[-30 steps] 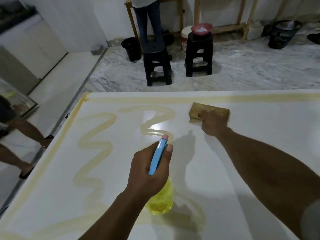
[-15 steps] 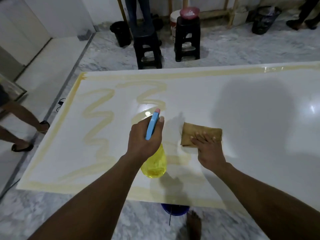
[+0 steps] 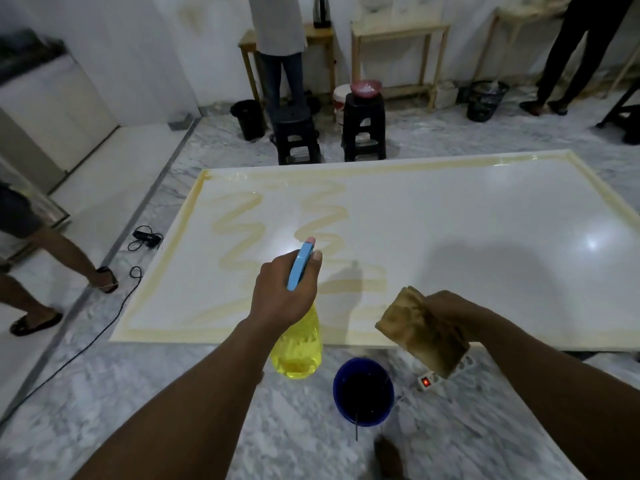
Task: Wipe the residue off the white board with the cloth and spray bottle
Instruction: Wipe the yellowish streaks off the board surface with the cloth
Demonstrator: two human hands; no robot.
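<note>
The white board (image 3: 467, 230) lies flat on the marble floor, with yellow zigzag residue (image 3: 242, 233) on its left half and a yellow band along its edges. My left hand (image 3: 282, 292) grips a yellow spray bottle (image 3: 298, 348) with a blue trigger head, held over the board's near edge. My right hand (image 3: 450, 306) holds the folded brown cloth (image 3: 422, 330), lifted off the board at its near edge.
A blue bucket (image 3: 363, 389) of dark liquid stands on the floor by my foot, beside a power strip (image 3: 429, 379) with a red light. Two black stools (image 3: 298, 136) and people's legs are beyond the board. A cable (image 3: 135, 278) runs along the left.
My right hand drew the cloth back across the board toward me and lifted it off the surface. The view pulled back, showing the bucket and floor.
</note>
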